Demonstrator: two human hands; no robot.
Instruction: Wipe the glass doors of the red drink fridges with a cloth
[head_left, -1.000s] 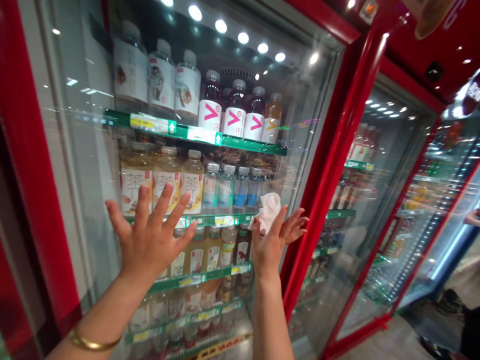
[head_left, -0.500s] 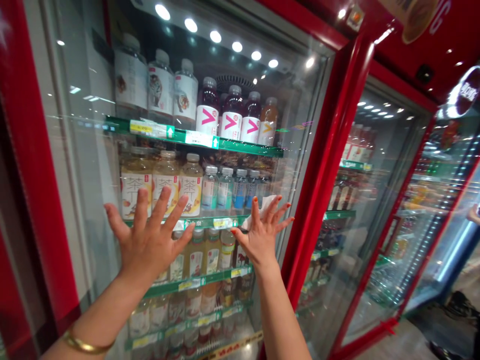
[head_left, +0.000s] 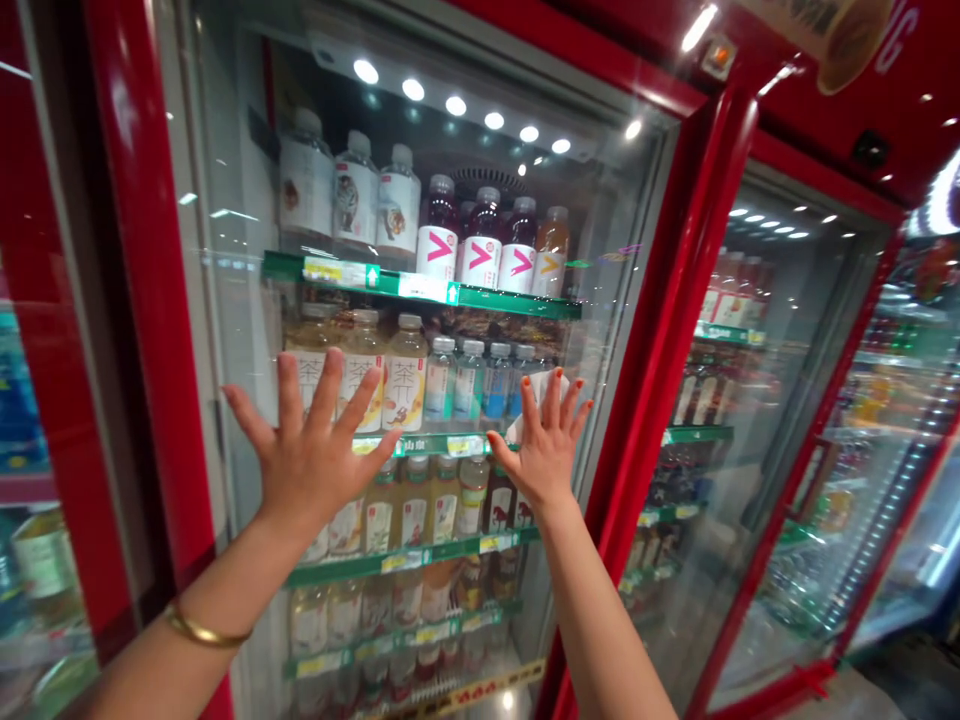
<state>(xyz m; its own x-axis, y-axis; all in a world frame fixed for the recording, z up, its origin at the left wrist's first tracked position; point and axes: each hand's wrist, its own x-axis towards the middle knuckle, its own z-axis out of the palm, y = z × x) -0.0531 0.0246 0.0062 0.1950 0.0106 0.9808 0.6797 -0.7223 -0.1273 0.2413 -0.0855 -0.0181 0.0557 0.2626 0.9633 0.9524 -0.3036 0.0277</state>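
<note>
White, thin, crumpled tissue [head_left: 515,430] sits behind the spread fingers of my right hand [head_left: 549,455], up against the clear glass door [head_left: 232,300] of a red-framed drinks cooler [head_left: 660,300]. That hand is wide open, fingers fanned, orange-red polish on its nails; from my view I can't tell whether it grips the tissue or only pins it flat.

My left hand [head_left: 307,455] is also open wide, with all 5 fingers splayed and nothing in its hold that I can see. Its palm faces the same door, though I cannot make out whether it touches. A gold bangle [head_left: 206,632] circles that wrist.

Through the glass, the top green-edged shelf [head_left: 517,300] carries 3 large white-labelled bottles [head_left: 352,195], dark purple bottles with pink V labels [head_left: 480,235] and 1 orange bottle [head_left: 551,250]. Below, yellowish tea bottles [head_left: 403,375] stand beyond my left fingers, with slim blue and green-labelled bottles [head_left: 469,380] between my 2 hands. At my right, another red-framed cooler [head_left: 795,400] adjoins.
</note>
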